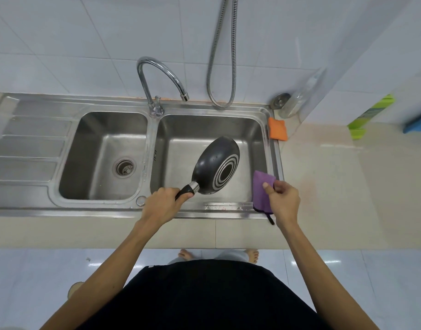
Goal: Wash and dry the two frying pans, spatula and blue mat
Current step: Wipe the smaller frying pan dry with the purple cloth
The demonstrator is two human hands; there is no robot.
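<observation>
My left hand (pixel 162 204) grips the black handle of a dark frying pan (pixel 214 166). The pan is tilted over the right basin of the steel sink (pixel 154 139), its ringed underside facing me. My right hand (pixel 283 198) pinches a purple cloth (pixel 261 189) that hangs just right of the pan, over the sink's front right corner, apart from the pan. A blue object (pixel 418 123) lies at the far right edge of the counter, partly cut off. No second pan or spatula is in view.
A curved chrome tap (pixel 157 75) rises between the two basins, and a metal hose (pixel 219 67) hangs down the tiled wall. An orange sponge (pixel 278 128) sits at the sink's back right corner. Green items (pixel 371 113) lie on the beige counter at right. The draining board is at left.
</observation>
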